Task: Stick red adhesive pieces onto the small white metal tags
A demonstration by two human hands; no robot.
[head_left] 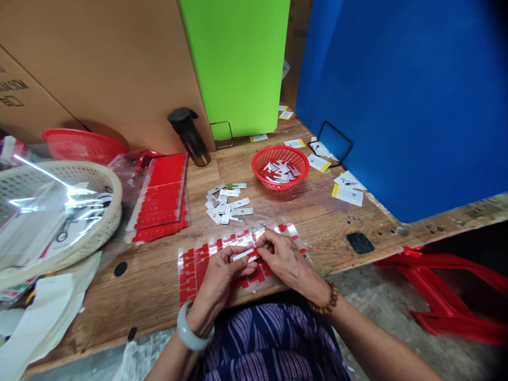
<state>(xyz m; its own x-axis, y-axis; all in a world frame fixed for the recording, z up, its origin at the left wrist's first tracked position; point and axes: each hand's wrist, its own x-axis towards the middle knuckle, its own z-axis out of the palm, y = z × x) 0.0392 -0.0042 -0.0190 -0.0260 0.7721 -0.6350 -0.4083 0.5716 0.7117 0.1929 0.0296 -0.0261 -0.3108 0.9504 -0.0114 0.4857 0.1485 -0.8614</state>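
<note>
Two hands meet at the near edge of the wooden worktable [159,286], over a clear sheet of red adhesive tabs [190,270] that lies flat in front of the person. The left hand [222,275] and the right hand [283,259] both have their fingers closed in a pinch on one small white metal strip [244,255], held just above the sheet's middle; whether a red tab is already stuck to it I cannot tell. Judging by the sheet, the work is partway along: many red tabs remain in rows, with bare clear gaps toward the right. Just beyond the hands lies a loose pile of metal strips [226,203], flat, pale grey and oblong, some overlapping. Left of it sits a stack of red tab sheets [162,198] that look full. Farther back to the right stands a small red basket [281,166] with more strips heaped inside, which I take to be finished pieces, though that is a guess. At the far left a cream basket [99,180] holds plastic bags, and a dark flask [189,135] stands against the cardboard.
</note>
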